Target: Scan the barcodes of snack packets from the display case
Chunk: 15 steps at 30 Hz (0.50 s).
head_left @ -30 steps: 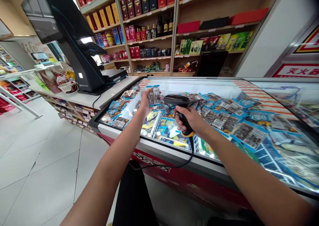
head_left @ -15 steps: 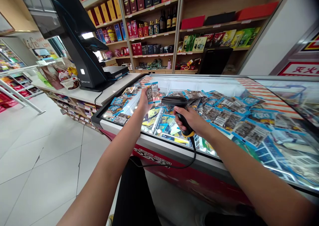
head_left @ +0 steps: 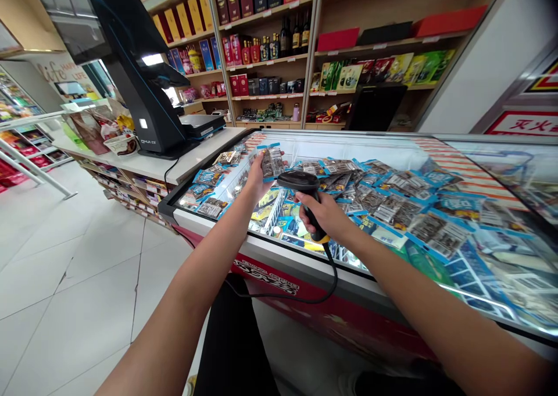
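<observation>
The right hand (head_left: pixel 323 216), fingers wrapped round the black corded barcode scanner (head_left: pixel 299 182), has swung it closer to the blue-edged snack packet (head_left: pixel 271 162), which is pinched in the fingers of the left hand (head_left: pixel 255 181).

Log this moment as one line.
left hand: holds blue-edged snack packet | right hand: grips black corded barcode scanner, head near packet | under both: glass-topped chest freezer

Freezer (head_left: pixel 279 259) straight ahead, packets (head_left: pixel 392 198) spread on its glass lid. Bench (head_left: pixel 152 166) abuts the freezer's left end, terminal (head_left: pixel 139 93) on it. Shelves (head_left: pixel 270 53) behind both. Left grip (head_left: pixel 255 181) holds 1 packet (head_left: pixel 271 162) over the lid's left part. Right grip (head_left: pixel 320 216) with scanner (head_left: pixel 299 182) just right of it. Cable (head_left: pixel 305 297) hangs down the freezer front.
</observation>
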Available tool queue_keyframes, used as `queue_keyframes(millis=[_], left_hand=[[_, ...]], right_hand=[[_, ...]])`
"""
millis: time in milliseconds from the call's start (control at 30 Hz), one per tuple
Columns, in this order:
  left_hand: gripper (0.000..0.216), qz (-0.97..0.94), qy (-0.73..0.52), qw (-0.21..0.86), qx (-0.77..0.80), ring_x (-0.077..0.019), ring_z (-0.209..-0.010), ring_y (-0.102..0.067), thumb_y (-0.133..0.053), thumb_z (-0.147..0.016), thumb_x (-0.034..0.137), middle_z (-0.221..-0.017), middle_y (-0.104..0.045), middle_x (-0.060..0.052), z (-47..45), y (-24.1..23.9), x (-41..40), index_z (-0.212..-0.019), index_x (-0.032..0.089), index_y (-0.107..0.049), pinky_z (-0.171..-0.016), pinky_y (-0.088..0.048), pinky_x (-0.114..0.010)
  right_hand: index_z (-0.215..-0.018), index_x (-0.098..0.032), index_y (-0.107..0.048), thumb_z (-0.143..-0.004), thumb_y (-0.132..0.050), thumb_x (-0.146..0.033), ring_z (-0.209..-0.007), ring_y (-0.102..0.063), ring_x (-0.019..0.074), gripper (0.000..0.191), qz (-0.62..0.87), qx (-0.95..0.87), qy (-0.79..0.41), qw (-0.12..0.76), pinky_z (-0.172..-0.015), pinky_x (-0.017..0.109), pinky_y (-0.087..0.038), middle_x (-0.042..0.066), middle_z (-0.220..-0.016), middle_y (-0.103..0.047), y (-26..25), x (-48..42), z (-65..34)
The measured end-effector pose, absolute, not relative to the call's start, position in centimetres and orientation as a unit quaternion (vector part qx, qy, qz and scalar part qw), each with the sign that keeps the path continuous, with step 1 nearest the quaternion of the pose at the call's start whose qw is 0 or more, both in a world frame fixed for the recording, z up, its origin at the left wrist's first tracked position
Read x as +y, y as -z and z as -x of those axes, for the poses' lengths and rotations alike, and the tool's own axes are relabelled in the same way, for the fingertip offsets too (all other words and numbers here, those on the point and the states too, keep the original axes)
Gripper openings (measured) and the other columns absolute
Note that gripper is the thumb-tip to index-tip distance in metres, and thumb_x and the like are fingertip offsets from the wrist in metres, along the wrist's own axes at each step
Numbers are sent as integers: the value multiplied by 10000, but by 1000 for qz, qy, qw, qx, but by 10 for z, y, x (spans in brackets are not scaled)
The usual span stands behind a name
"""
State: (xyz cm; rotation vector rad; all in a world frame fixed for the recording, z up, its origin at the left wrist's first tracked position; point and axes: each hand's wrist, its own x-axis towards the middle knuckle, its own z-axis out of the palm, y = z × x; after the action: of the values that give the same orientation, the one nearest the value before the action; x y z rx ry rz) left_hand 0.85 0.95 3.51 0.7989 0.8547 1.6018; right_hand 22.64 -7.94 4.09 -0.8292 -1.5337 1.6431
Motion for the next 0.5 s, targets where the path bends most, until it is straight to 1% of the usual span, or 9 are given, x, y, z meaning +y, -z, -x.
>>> queue_keyframes(millis=[67, 100, 200, 267, 333, 400, 500], left_hand=[[514, -322, -691, 519, 387, -299, -1151, -849, -418, -1120, 533, -1120, -873, -131, -6, -35, 11, -1245, 179, -769, -1026, -651, -417], [465, -316, -696, 491, 419, -289, -1136, -844, -433, -1118, 510, -1134, -859, -123, -5, -34, 12, -1253, 190, -742, -1019, -645, -413], [280, -328, -661, 347, 579, -251, -1144, -799, -550, -1098, 372, -1252, -791, -101, 4, -31, 13, -1329, 228, -612, -1026, -612, -394], [296, -370, -597, 255, 665, -259, -1191, -764, -598, -1066, 257, -1311, -749, -118, 10, -27, 14, -1355, 231, -543, -1063, -584, -409], [318, -426, -533, 197, 704, -297, -1264, -737, -597, -1032, 187, -1345, -733, -168, 15, -24, 15, -1344, 203, -534, -1111, -555, -433], [344, -471, -483, 151, 723, -336, -1372, -700, -610, -996, 163, -1407, -715, -230, 18, -21, 15, -1337, 165, -561, -1174, -514, -441], [453, -498, -419, 90, 754, -399, -1493, -638, -676, -958, 195, -1497, -683, -312, 19, -17, 14, -1396, 108, -595, -1252, -437, -471]], right_hand=[[-904, -233, -626, -826, -954, -676, -404, -489, 109, 557, 317, -568, -651, 391, -371, 233, -413, -31, -587, -591, -47, -80, -228], [-920, -233, -638, -822, -956, -665, -407, -481, 108, 545, 313, -554, -656, 406, -372, 233, -406, -35, -583, -585, -50, -80, -230], [-931, -234, -648, -827, -947, -626, -413, -452, 98, 504, 313, -515, -668, 437, -393, 233, -412, -44, -576, -572, -60, -78, -235], [-922, -237, -639, -826, -941, -610, -413, -441, 96, 489, 324, -493, -674, 444, -405, 239, -422, -48, -573, -562, -63, -76, -237], [-918, -238, -631, -826, -936, -595, -414, -440, 100, 479, 335, -481, -677, 446, -408, 243, -423, -48, -572, -554, -63, -75, -238], [-918, -236, -628, -839, -925, -581, -416, -442, 100, 463, 341, -480, -675, 444, -412, 244, -424, -46, -575, -552, -61, -74, -237], [-925, -236, -628, -866, -900, -576, -416, -438, 101, 440, 346, -489, -670, 438, -413, 242, -421, -47, -571, -547, -58, -73, -236]])
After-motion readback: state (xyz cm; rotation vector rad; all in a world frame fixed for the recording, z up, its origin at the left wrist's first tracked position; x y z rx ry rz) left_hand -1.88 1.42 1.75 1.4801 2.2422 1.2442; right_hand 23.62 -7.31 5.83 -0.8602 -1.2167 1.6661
